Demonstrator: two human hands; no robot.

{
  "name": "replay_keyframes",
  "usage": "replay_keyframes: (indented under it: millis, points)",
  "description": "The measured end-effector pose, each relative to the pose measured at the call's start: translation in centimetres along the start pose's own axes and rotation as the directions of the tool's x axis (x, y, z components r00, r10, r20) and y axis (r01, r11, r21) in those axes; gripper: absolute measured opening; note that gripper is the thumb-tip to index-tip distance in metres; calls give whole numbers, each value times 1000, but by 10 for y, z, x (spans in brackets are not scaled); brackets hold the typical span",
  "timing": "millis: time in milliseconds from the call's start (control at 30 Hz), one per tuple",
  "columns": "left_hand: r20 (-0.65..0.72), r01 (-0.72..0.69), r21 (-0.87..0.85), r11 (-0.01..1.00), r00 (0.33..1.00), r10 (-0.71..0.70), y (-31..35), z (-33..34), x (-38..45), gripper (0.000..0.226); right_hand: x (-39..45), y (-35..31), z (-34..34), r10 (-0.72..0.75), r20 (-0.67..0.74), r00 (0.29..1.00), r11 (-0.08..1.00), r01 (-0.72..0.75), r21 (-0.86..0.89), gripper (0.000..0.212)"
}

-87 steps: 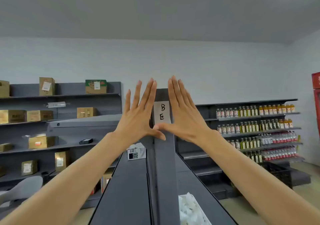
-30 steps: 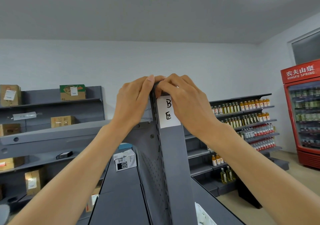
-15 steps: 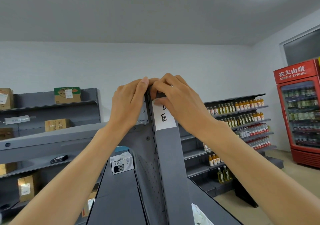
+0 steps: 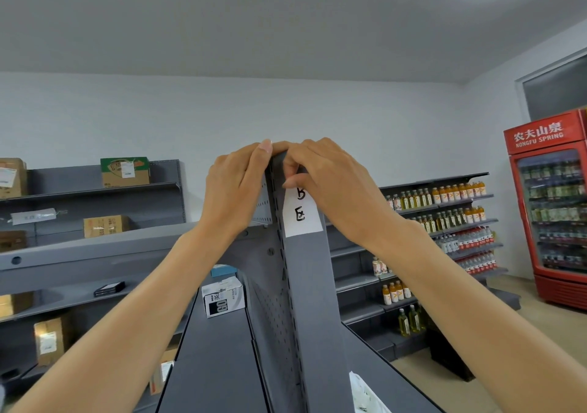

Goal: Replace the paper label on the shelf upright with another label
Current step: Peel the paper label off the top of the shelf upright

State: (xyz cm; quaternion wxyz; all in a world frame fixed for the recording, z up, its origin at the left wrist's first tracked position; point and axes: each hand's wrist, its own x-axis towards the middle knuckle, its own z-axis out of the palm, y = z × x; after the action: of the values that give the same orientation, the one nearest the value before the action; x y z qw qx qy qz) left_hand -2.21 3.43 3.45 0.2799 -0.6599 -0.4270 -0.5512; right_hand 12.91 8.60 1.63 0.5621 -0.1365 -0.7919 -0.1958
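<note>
Peeling is the step I am judging to be in hand: my right hand (image 4: 333, 190) is curling over the paper label (image 4: 301, 214) at frame centre, fingertips pinching its top edge, while my left hand (image 4: 236, 187) is closing around the shelf upright (image 4: 313, 301) top, bracing it. Next I am needing a steady downward pull. Label is running vertically, lettering upright, facing me.

A handwritten "B" over "E" is shown on the white paper label (image 4: 301, 212); "NONGFU SPRING" under Chinese characters is printed on the red refrigerator (image 4: 547, 209); "GO" is marked on a white carton (image 4: 223, 300).
</note>
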Motion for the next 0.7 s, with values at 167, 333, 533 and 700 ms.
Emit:
replay_keyframes:
  millis: [167,333,533,700]
  points:
    - [-1,-12,-5,1000,1000,12,2,0,-1,42,4,-3,-13,38,98,994,999,-39,13,7]
    - [-16,15,-20,1000,1000,-16,5,2,-3,42,0,-4,-19,30,119,992,999,-35,37,6]
    - [-35,39,-29,999,999,-40,8,3,-4,38,-5,-8,-26,-7,139,990,997,-3,72,8]
    - [-28,30,16,999,999,-29,7,4,-6,45,3,-6,-41,79,146,986,966,-112,232,7]
